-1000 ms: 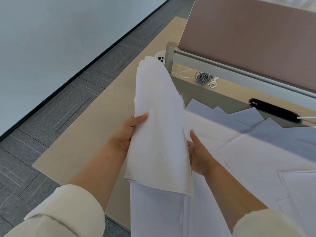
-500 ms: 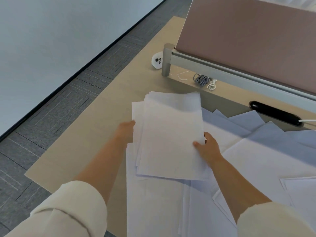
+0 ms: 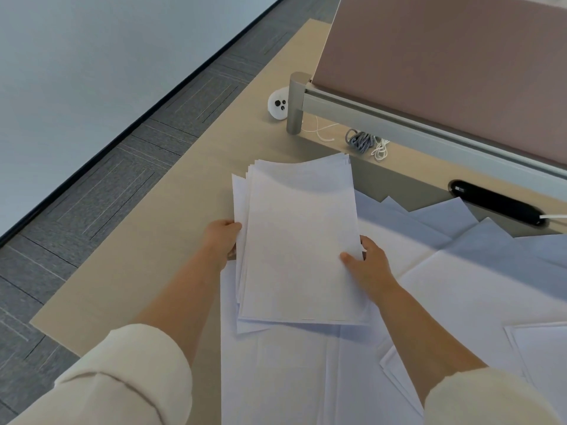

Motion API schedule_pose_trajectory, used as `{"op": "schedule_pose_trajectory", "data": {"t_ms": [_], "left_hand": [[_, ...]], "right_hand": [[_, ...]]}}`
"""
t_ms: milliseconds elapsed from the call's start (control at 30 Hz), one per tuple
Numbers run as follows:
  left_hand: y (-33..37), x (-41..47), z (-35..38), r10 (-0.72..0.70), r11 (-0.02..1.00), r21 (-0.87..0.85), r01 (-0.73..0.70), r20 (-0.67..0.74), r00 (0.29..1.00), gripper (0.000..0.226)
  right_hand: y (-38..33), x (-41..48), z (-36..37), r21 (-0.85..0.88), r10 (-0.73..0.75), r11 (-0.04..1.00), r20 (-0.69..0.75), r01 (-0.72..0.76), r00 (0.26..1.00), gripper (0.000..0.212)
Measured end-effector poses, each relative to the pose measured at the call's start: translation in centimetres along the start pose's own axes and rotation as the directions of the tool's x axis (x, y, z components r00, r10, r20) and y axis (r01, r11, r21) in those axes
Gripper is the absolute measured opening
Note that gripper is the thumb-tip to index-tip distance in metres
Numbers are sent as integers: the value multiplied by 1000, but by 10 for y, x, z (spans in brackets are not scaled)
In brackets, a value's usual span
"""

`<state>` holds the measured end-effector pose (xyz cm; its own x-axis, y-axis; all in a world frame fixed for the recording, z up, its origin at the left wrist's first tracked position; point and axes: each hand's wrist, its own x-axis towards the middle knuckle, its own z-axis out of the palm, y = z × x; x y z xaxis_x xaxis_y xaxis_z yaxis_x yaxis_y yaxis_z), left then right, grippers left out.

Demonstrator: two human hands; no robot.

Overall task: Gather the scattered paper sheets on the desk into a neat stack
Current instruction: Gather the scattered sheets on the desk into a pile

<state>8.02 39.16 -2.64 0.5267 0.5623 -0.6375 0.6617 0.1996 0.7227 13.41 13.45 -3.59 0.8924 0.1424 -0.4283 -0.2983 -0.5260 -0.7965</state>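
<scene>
A thick bundle of white paper sheets [image 3: 300, 240] sits at the centre of the frame, over loose white sheets [image 3: 460, 286] spread across the pale wooden bench [image 3: 171, 228] toward the lower right. The left hand [image 3: 222, 240] grips its left edge and the right hand [image 3: 366, 262] pinches its right edge, thumb on top. This two-sided hold probably keeps the sheets from fanning apart while their uneven edges are squared.

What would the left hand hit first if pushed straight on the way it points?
The paper stack: the left hand grips its left edge. Past the stack's far corner, the line seems to head for the grey metal post, though depth is unclear.
</scene>
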Motion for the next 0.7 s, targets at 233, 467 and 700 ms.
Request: {"op": "schedule_pose_trajectory", "data": {"t_ms": [233, 467, 700], "left_hand": [[-14, -2, -4, 30, 950, -312, 23, 164, 986, 27], [-5, -18, -10, 112, 941, -335, 38, 418, 901, 34], [33, -60, -16, 159, 882, -466, 71, 436, 886, 24]], "right_hand": [[1, -3, -3, 154, -7, 988, 147, -16, 989, 26], [-3, -5, 5, 110, -76, 992, 177, 57, 981, 32], [-13, -15, 12, 236, 21, 968, 246, -81, 969, 28]]}}
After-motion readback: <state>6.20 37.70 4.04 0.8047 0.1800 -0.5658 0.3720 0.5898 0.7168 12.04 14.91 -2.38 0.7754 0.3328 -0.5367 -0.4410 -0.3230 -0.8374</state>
